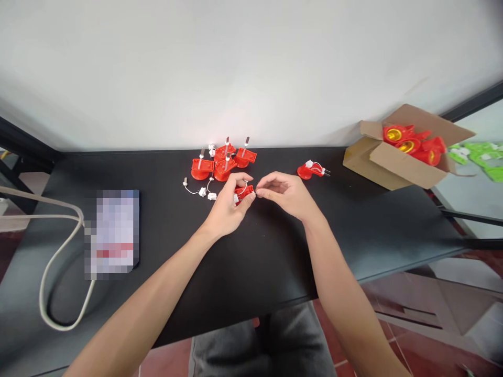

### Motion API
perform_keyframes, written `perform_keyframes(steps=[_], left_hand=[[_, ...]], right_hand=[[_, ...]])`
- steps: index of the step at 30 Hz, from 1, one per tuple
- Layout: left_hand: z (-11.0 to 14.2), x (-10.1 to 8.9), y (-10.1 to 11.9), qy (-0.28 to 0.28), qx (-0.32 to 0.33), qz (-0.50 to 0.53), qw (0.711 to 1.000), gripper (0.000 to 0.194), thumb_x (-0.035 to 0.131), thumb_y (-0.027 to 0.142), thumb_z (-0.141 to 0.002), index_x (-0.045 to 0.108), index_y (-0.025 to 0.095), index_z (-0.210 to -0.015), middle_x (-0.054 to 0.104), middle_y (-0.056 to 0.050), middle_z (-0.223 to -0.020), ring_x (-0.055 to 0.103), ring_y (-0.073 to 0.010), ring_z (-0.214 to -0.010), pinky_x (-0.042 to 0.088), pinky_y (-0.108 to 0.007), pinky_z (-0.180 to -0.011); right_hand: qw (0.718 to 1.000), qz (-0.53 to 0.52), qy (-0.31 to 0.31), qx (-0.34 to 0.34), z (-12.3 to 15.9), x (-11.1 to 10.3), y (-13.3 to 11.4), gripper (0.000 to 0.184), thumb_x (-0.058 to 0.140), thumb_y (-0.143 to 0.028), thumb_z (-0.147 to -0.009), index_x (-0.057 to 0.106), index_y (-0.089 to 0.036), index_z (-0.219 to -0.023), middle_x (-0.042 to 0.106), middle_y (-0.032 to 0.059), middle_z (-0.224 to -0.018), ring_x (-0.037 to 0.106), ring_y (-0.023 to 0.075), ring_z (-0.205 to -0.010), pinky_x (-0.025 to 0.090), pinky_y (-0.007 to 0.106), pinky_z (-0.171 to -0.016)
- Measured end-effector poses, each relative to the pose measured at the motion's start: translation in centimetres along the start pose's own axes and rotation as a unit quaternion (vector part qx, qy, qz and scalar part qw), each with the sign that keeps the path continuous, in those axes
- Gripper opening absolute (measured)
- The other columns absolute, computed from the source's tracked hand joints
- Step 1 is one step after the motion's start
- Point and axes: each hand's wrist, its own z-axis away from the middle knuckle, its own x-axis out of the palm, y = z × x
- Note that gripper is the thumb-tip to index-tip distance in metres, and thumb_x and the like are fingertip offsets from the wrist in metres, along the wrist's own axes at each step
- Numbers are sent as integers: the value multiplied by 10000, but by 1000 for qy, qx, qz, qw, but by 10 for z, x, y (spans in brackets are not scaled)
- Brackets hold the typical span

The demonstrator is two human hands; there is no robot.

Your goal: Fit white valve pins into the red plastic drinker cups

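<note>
My left hand (pixel 228 210) is closed around a small red plastic housing (pixel 245 191) fitted with white parts and a thin white wire. At the housing's right end, the thumb and fingers of my right hand (pixel 286 193) are pinched together; what they grip is too small to make out. Behind my left hand stand several similar red housings (pixel 202 166) with upright metal strips. Loose white connectors (pixel 202 192) on a white wire lie just left of my left hand. Beyond my right hand lies another red housing (pixel 310 169) with white wiring and two metal prongs.
A cardboard box (pixel 373 161) of red and yellow parts stands open at the back right, with bright green pieces (pixel 481 157) beyond it. On the left, a blurred-out flat device (pixel 116 230) lies by a looped white cable (pixel 44 285) on the black table (pixel 251 277). A wall backs the table.
</note>
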Motion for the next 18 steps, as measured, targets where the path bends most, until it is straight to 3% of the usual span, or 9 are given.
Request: perform_keyframes(steps=[10,18], left_hand=[[-1,1,2,-10,-3,34,999,354,620,255,-924,450,230,-1234,469,7,-932,532,-123,-868,482,-246,-750],[1,1,3,-69,-8,44,997,347,600,193,-925,444,242,-1232,459,18,-917,499,-107,-816,475,-247,-738]], right_hand=[[999,-48,-15,12,0,0,2,239,872,-346,-739,722,-207,-863,704,1,-792,686,161,-744,577,352,-796],[997,-30,45,55,-7,1,11,373,703,-566,-870,714,-193,-851,673,20,-763,627,132,-655,539,297,-652]])
